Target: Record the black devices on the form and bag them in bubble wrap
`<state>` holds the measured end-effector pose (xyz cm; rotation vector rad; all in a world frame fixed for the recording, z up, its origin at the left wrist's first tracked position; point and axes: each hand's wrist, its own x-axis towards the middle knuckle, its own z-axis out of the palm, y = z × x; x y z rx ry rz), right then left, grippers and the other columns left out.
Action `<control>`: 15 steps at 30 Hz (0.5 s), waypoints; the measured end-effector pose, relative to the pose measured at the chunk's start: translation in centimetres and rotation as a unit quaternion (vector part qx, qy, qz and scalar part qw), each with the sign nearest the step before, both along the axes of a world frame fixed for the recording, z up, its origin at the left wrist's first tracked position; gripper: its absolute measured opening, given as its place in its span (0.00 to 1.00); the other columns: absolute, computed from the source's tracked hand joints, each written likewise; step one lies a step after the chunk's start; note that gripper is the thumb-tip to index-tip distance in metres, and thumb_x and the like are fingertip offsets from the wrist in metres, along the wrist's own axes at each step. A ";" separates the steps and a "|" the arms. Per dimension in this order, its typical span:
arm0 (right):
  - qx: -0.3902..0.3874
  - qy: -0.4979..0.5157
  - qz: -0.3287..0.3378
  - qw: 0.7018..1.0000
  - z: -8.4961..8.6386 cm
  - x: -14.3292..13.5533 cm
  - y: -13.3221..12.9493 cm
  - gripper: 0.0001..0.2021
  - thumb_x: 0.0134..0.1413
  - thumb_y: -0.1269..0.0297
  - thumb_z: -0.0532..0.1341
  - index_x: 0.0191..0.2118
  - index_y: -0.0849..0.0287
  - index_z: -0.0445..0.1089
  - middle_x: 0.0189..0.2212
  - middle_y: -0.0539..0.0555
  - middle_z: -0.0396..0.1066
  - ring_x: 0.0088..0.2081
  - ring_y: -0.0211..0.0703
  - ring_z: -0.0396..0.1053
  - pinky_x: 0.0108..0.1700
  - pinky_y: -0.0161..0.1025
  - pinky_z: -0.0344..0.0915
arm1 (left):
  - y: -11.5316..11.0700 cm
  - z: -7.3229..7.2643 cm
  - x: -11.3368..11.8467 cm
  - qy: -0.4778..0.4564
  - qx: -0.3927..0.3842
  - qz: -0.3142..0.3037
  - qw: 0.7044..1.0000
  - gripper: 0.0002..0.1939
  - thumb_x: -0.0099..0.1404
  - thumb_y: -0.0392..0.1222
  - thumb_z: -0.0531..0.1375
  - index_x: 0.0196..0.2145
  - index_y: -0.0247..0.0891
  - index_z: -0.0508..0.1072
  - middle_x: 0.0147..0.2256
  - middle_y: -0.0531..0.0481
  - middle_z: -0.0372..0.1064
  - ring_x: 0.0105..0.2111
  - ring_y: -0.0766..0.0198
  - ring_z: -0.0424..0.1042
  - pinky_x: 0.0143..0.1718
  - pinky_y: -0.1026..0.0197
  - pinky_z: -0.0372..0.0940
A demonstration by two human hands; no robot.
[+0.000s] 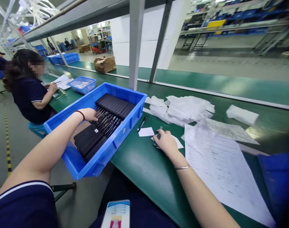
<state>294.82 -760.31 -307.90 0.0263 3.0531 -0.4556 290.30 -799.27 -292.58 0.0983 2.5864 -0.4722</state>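
My left hand (89,114) reaches into a blue plastic bin (118,142), fingers curled at a bundle of black cables (108,122); its fingertips are partly hidden. Rows of flat black boxes (114,104) lie on the bin's far side, and more black boxes (88,141) lie on its near side. On the green table (139,167), my right hand (166,141) is closed over what looks like a small pair of scissors (155,144) with dark green handles, mostly covered by the fingers. White slips of paper (146,131) and a black marker (142,123) lie beside it.
Crumpled white plastic bags (189,107) and a large printed sheet (220,167) cover the right side. A metal post (136,47) rises behind the bin. At left, a seated person (31,85) writes near a blue basket (82,84). A brown paper bag (105,64) stands behind.
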 end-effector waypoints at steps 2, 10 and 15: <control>-0.028 -0.009 -0.027 0.999 -0.2 -0.7 0.6 0.24 0.56 0.57 0.54 0.56 0.63 0.59 0.45 0.64 0.66 0.44 0.54 0.69 0.43 0.43 0.63 | -1.2 -0.5 1.0 -0.020 0.014 0.022 0.999 0.24 0.60 0.55 0.53 0.42 0.33 0.75 0.43 0.38 0.74 0.44 0.51 0.71 0.46 0.58 0.63; -0.135 0.021 -0.114 0.984 0.0 -2.0 2.7 0.31 0.47 0.55 0.58 0.56 0.64 0.56 0.41 0.61 0.70 0.45 0.57 0.69 0.43 0.47 0.65 | -5.6 -4.0 4.4 -0.151 0.141 0.187 0.960 0.37 0.59 0.66 0.48 0.58 0.39 0.63 0.59 0.37 0.58 0.54 0.49 0.64 0.38 0.60 0.69; -0.115 0.045 -0.151 0.981 -0.6 -1.5 4.4 0.33 0.48 0.55 0.56 0.59 0.63 0.54 0.43 0.63 0.69 0.51 0.61 0.65 0.48 0.51 0.65 | -5.3 -4.7 3.9 -0.186 0.240 0.243 0.921 0.35 0.62 0.65 0.46 0.60 0.43 0.58 0.60 0.40 0.58 0.53 0.52 0.65 0.38 0.59 0.70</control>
